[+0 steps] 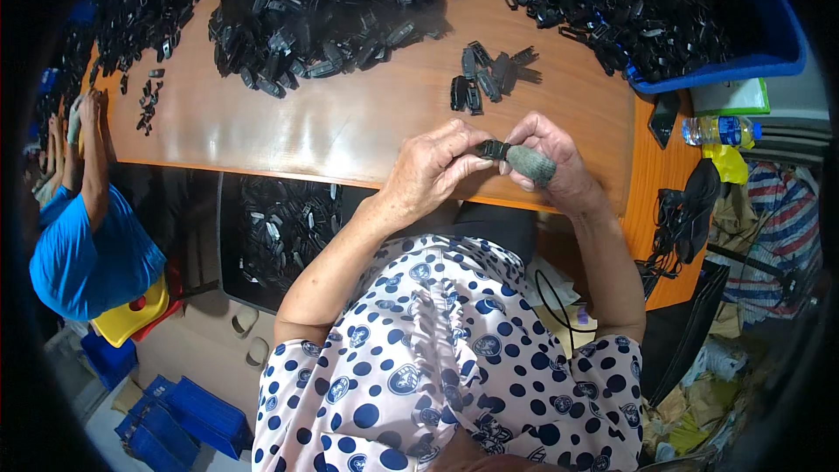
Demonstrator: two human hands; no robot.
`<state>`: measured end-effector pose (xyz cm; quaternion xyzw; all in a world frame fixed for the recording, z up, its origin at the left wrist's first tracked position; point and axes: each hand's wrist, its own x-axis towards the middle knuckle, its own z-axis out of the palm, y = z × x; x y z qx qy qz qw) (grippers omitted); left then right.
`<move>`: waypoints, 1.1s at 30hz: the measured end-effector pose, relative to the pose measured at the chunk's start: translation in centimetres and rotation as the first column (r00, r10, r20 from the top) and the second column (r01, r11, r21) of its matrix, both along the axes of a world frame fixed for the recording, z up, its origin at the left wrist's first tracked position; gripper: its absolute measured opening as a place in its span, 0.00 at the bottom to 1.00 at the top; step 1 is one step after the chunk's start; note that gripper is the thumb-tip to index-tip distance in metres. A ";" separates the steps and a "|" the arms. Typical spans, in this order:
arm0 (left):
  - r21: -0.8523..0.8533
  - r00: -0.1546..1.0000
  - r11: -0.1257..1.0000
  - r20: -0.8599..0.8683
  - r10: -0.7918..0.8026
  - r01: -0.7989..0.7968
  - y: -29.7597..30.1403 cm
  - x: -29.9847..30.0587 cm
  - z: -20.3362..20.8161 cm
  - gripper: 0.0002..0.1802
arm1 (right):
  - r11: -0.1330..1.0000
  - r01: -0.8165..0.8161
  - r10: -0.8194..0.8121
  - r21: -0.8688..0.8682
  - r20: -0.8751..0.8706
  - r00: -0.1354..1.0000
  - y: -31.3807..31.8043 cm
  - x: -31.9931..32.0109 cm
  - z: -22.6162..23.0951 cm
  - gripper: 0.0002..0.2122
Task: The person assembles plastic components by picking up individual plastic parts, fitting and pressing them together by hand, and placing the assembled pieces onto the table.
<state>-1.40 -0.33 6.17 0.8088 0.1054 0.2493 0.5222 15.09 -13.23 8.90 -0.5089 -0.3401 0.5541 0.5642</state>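
Observation:
My left hand [433,166] pinches one end of a small black plastic clip [492,149] between thumb and fingertips, above the table's near edge. My right hand [556,162] closes on the clip's other end. A fuzzy grey-green rounded cover [531,166] sits at my right thumb; it looks like a cloth finger sleeve, though I cannot tell for sure. Just beyond my hands lies a small group of black plastic clips [489,79]. Farther off, a large heap of similar black pieces [323,9] covers the table.
A blue bin [791,70] full of black parts stands far right. Near it are a phone-like black object [664,118], a clear bottle [721,131] and black cords [673,218]. A black crate [280,236] of parts sits below the table. At left, a person in blue [96,245] works.

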 end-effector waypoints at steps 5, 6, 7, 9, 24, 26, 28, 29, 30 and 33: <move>0.098 0.996 0.991 -0.005 0.090 -0.089 0.4 -2.0 -0.6 0.11 | 0.970 -0.048 0.060 -0.238 0.044 0.997 2.0 -1.4 2.0 0.04; 0.127 0.995 0.987 0.026 0.098 -0.100 0.6 -2.3 -0.8 0.10 | 0.958 -0.044 0.067 -0.282 0.072 0.995 2.4 -1.8 2.2 0.03; 0.155 0.993 0.981 0.055 0.105 -0.113 0.7 -2.7 -1.0 0.10 | 0.955 -0.052 0.078 -0.290 0.076 0.994 2.7 -1.9 2.1 0.03; 0.157 0.989 0.978 0.071 0.130 -0.140 1.0 -3.4 -1.2 0.10 | 0.943 -0.163 0.147 -0.291 -0.077 0.986 3.3 -1.6 1.8 0.07; -0.050 0.963 0.964 -0.089 0.255 -0.260 0.3 -7.8 -1.2 0.08 | 0.804 -0.228 -0.016 -0.549 -0.405 0.914 6.2 -6.9 1.6 0.07; 0.042 0.966 0.970 -0.094 0.242 -0.239 0.8 -7.9 -0.6 0.09 | 0.853 -0.196 0.123 -0.483 -0.179 0.976 5.9 -6.1 1.2 0.08; 0.110 0.976 0.973 -0.059 0.211 -0.204 1.5 -7.8 -0.6 0.10 | 0.895 -0.186 0.235 -0.404 0.075 0.969 5.3 -5.6 1.1 0.09; -0.073 0.984 0.984 -0.085 0.154 -0.160 1.7 -7.9 -1.2 0.11 | 0.864 -0.248 0.217 -0.439 -0.119 0.969 5.3 -5.4 1.1 0.09; -0.065 0.984 0.984 -0.081 0.159 -0.164 1.4 -7.6 -1.7 0.11 | 0.830 -0.315 0.184 -0.460 -0.308 0.934 5.4 -5.3 1.2 0.10; -0.537 0.991 0.839 0.038 0.130 -0.089 0.3 -7.1 -2.7 0.13 | 0.914 -0.084 -0.075 -0.397 -0.370 0.926 4.6 -7.7 1.3 0.14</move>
